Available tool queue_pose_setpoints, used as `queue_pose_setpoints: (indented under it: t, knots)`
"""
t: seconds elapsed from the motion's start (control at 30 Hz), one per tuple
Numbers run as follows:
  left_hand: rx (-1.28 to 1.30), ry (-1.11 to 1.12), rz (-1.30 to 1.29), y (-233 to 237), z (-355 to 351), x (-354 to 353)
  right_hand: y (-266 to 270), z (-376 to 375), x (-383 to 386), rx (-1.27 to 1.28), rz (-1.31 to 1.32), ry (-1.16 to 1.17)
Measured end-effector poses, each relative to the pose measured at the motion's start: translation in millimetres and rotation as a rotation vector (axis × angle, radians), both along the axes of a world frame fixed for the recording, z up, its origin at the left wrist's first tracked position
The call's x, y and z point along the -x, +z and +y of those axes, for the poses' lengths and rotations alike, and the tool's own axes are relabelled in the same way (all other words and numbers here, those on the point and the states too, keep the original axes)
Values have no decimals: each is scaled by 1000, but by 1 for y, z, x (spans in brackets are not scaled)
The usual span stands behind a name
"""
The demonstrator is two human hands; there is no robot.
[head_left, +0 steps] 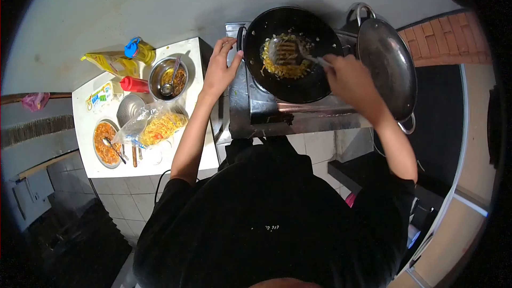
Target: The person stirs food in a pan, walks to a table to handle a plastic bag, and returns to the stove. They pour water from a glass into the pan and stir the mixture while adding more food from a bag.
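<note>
Stirring in the wok (298, 89)
Wok beneath my right fingers; left hand (218, 72) half-curled at its handle (241, 37), grip unclear; beyond right hand's (349, 80) fingertips, food (271, 67), best lifted by low sweeps of the firmly gripped spatula (318, 60).

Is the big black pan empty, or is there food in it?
Not empty. Yellow bits of food lie in the black pan, near the utensil in the right hand.

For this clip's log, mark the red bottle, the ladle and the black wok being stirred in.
Red bottle (136, 85): head view, on its body.
Ladle (167, 89): head view, on its scoop.
Black wok (266, 25): head view, bare inner wall.
</note>
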State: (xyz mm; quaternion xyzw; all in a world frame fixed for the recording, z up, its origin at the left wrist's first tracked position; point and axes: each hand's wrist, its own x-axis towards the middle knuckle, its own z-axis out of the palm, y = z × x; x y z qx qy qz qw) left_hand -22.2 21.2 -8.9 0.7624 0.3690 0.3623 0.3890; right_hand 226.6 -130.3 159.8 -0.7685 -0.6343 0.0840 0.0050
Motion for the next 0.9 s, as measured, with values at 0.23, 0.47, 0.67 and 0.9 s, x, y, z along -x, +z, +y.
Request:
queue_pose_setpoints:
  t: [0.23,0.47,0.67,0.9]
  knots:
    - [-22,33,63,-2,0,-5,-32,18,12,90,-45,154]
    - [33,86,47,0,-4,-10,-17,53,-54,60,-191,110]
    - [-52,126,110,-10,-6,-15,1,74,-95,130,-333,164]
    - [-12,158,118,-2,-13,-18,-54,85,-110,90,38,286]
